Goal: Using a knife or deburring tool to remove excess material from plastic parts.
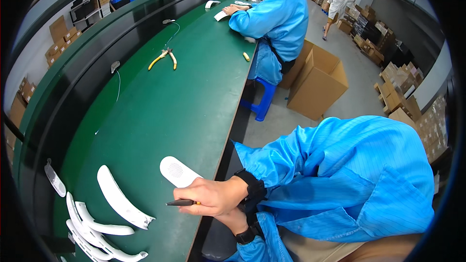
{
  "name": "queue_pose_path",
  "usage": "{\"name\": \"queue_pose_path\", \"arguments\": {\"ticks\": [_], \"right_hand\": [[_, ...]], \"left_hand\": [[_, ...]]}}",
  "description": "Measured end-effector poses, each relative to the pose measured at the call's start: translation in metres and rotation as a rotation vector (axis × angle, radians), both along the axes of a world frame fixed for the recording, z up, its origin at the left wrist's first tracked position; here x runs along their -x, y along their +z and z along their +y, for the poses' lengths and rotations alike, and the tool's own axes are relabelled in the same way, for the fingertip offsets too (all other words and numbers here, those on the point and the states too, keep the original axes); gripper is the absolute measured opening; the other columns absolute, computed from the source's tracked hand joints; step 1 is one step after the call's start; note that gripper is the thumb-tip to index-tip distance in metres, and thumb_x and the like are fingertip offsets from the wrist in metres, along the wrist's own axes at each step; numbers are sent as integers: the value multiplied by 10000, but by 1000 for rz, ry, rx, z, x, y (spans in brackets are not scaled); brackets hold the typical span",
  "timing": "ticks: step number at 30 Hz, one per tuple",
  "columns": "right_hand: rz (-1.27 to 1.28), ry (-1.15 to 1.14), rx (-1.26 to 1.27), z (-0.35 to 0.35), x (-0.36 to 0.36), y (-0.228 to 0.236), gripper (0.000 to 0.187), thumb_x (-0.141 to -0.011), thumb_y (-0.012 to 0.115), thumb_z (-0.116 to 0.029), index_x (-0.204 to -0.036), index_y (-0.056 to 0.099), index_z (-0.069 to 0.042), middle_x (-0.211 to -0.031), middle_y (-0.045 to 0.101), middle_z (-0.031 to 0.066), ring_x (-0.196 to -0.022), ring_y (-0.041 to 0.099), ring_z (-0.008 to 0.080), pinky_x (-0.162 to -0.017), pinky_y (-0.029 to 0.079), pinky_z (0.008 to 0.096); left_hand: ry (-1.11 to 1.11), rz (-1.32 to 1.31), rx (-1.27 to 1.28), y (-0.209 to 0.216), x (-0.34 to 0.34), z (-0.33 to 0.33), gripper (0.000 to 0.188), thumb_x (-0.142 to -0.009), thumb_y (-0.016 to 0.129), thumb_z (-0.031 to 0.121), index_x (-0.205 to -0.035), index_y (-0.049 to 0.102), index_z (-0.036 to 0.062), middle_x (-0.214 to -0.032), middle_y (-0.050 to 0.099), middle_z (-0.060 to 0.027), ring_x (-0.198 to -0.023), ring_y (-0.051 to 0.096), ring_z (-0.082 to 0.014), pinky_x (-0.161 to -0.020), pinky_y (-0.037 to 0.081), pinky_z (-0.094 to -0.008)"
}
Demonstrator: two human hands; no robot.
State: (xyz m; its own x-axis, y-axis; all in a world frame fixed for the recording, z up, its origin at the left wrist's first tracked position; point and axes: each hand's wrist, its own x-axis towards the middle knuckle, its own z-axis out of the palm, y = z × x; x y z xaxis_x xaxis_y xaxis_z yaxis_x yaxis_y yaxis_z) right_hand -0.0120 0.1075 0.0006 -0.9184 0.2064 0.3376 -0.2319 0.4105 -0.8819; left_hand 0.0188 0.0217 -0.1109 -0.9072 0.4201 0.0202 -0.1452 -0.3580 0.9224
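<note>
1. Clock directions are read in the head view, around your right hand (pixel 211 196). The white perforated panel (pixel 174 169) reaches out from just beside it toward 10 o'clock, above the worktop (pixel 194 111).
2. The dark-tipped tool (pixel 177 203) points to 9 o'clock, near the panel. A loose grip or sudden push could let it slip and scratch the white face.
3. Your left hand (pixel 234 220) sits beneath, toward 5 o'clock; a twisting panel might bring the tip against its fingers.
4. A wide sweep toward 9 o'clock could knock the single curved white piece (pixel 118 198) into the heap of white pieces (pixel 104 229) near 8.
5. Right hand: your fingers are curled closely around the tool, its tip sticking out.
6. Left hand: mostly covered, so I cannot tell how far it is opened or whether it grips the panel.
</note>
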Motion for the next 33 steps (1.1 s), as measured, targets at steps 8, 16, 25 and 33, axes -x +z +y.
{"name": "queue_pose_path", "arguments": {"ticks": [8,16,25,33], "right_hand": [[-16,-10,13,15,6,8,290,-969,532,-258,-882,508,18,-658,527,96,-605,535,180,-560,427,351],[-345,-154,-149,68,-56,30,329,-892,635,-253,-1021,522,28,-728,607,115,-644,588,194,-560,455,337],[-298,-271,312,119,14,4,297,-749,616,-94,-998,618,68,-822,655,138,-752,639,203,-646,511,344],[-27,-753,-54,255,199,23,344,-758,702,-317,-893,658,-4,-820,688,165,-809,685,300,-712,537,417]], "left_hand": [[-208,11,16,3,7,-3,312,-991,484,212,-1051,524,-91,-877,622,-124,-755,600,-178,-675,485,-288],[-386,-228,-45,52,7,-7,277,-994,445,180,-1100,480,-73,-806,596,-156,-616,593,-204,-577,538,-333],[-348,399,180,119,57,-6,529,-967,522,288,-1329,413,-81,-1177,576,-214,-1033,589,-278,-893,471,-373],[-144,348,311,79,87,-21,376,-920,494,10,-1284,443,-70,-1119,588,-166,-864,613,-192,-784,502,-284]]}}
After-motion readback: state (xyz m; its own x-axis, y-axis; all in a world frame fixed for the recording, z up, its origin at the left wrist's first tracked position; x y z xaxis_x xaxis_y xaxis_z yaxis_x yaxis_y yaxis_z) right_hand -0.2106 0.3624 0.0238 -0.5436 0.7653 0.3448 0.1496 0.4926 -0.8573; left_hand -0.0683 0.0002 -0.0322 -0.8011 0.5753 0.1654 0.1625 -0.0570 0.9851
